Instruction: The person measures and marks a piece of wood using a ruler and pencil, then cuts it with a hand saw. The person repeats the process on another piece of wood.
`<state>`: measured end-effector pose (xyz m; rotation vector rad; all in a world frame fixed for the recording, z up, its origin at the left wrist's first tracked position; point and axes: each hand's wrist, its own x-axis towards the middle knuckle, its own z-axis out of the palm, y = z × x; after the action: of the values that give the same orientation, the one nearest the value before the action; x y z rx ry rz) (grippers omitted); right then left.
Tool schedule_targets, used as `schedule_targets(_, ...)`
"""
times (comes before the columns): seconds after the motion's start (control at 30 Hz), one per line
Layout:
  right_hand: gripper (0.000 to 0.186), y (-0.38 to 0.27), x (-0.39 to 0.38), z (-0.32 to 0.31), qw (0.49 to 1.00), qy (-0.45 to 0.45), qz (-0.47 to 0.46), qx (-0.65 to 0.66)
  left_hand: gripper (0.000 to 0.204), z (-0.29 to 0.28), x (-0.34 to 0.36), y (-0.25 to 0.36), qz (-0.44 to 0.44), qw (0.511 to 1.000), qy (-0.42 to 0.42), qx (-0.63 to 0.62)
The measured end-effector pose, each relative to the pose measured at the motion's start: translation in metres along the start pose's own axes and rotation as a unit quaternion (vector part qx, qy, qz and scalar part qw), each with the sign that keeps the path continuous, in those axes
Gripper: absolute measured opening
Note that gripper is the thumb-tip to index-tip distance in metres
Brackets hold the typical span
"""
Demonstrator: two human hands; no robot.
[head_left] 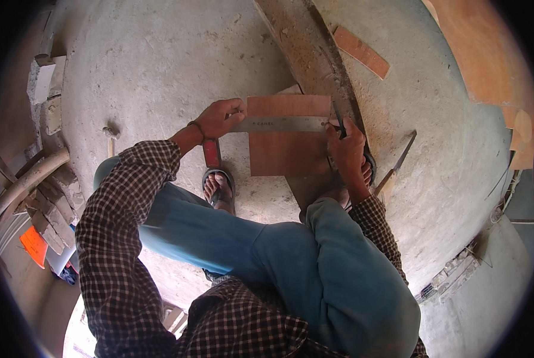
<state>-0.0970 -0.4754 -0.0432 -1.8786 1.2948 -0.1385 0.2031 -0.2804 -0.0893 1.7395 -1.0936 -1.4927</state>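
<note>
A rectangular reddish-brown plywood piece [283, 156] lies across a long wooden plank [305, 45] between my feet. Across its upper part rests the steel blade of a try square [296, 124]; a red stock appears to hang below my left hand, left of the plywood. My left hand [220, 118] is closed on the square's left end, beyond the plywood's edge. At the blade's right end, my right hand [347, 146] grips a thin dark pencil-like tool [338, 113] pointing up, its fingers beside the plywood's right edge. The exact kind of tool is unclear.
A small plywood offcut [362, 52] lies right of the plank. A long dark blade [403, 156] with a pale handle is on the floor at right; a hammer [110, 134] is at left. Wood scraps [49, 212] lie far left, large plywood sheets [488, 53] upper right.
</note>
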Motion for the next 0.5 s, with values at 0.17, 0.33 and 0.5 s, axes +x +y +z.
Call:
schedule_targets(0.17, 0.018, 0.005, 0.000, 0.006, 0.999, 0.010, -0.035, -0.019, 0.017, 0.002, -0.003, -0.006, 0.030, 0.999, 0.030, 0.012)
schedule_targets(0.33, 0.020, 0.017, 0.000, 0.009, 0.998, 0.036, -0.046, -0.013, 0.021, 0.007, -0.001, 0.001, -0.001, 0.998, 0.052, 0.039)
schedule_targets(0.5, 0.020, 0.015, 0.000, 0.013, 0.999, 0.028, -0.022, -0.001, 0.024, 0.007, -0.004, 0.000, -0.016, 0.995, 0.066, 0.079)
